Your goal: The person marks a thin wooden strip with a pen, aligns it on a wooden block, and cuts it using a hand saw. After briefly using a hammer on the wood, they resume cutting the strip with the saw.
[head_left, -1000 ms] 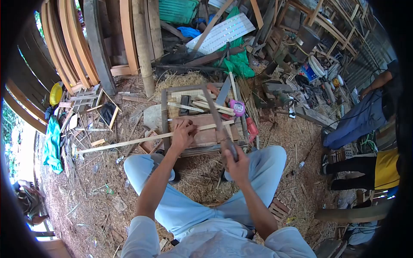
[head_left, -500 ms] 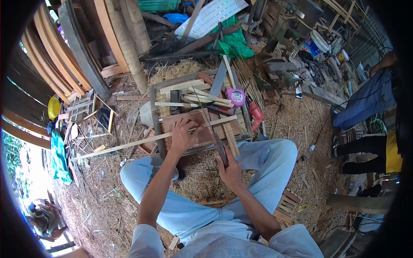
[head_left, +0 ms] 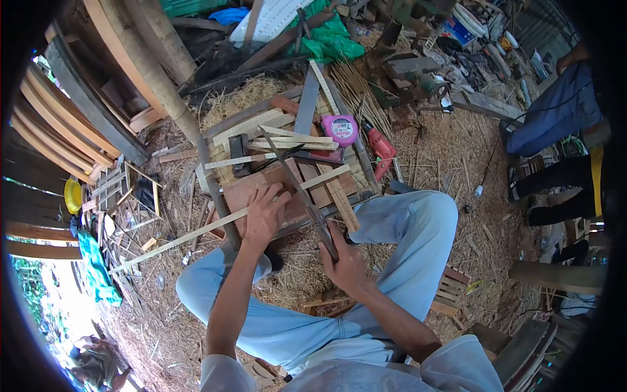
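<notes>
Flat left hand [head_left: 264, 212] pins the slat [head_left: 183, 236], probably light and whippy, close beside the saw [head_left: 292, 175] clasped in the right hand [head_left: 346, 264].

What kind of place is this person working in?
Probably an open-air woodworking yard. Curved planks lean at the left and straw lies all around. The right hand holds a saw across a strip, with a tape measure nearby.
</notes>
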The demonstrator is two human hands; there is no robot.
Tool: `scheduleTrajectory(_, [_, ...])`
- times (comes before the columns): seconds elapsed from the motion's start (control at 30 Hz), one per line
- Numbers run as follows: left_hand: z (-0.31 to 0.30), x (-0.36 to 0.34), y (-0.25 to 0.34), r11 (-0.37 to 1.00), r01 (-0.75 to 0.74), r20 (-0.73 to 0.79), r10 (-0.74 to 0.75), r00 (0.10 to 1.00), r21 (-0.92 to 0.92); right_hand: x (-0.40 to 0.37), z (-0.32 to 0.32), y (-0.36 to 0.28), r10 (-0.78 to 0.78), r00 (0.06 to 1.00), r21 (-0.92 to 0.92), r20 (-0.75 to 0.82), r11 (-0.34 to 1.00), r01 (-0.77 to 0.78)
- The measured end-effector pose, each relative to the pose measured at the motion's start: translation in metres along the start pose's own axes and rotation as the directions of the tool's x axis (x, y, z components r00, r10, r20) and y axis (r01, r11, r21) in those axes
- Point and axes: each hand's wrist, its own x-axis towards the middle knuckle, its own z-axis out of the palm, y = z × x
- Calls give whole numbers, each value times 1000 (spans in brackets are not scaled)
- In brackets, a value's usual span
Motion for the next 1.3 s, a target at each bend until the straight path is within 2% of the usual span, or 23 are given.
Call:
scheduleTrajectory(0.2, [0,-1,-1,999,33,47,-32,998,-30,-7,6,-4,-23,1000,28,2,999,23])
scheduleTrajectory(0.27, [-1,-1,-2,995,54,34,-51,998,-89,-12,5,-4,9,998,18,65,1000,-10])
scheduleTrajectory(0.4, [-8,5,7,997,38,26,-37,999,-71,-16,4,-6,18,998,24,57,1000,-19])
scheduleTrajectory(0.5, [-8,4,7,997,58,54,-55,997,-59,-14,0,-10,78,994,87,82,993,-85])
scheduleTrajectory(0.6, [-7,5,8,996,47,36,-44,998,-72,-15,-2,-9,43,997,115,61,992,-49])
scheduleTrajectory(0.67, [-9,8,11,996,34,-13,-36,999,-83,-19,-6,-13,56,997,64,57,996,-60])
scheduleTrajectory(0.9, [-7,4,7,995,59,22,-57,998,-86,-50,-26,-20,82,988,29,134,996,-86])
scheduleTrajectory(1.0, [-6,3,11,992,72,20,-71,997,-101,-57,-27,-21,182,964,52,191,979,-196])
scheduleTrajectory(1.07, [-7,4,10,990,85,4,-85,996,-109,-39,-16,-20,112,982,37,155,992,-119])
scheduleTrajectory(1.17, [-4,-1,6,989,109,34,-106,994,-96,-15,-5,-19,144,977,88,160,983,-159])
scheduleTrajectory(1.3, [-7,6,11,991,101,18,-100,995,-92,-41,-25,-23,104,982,40,159,993,-112])
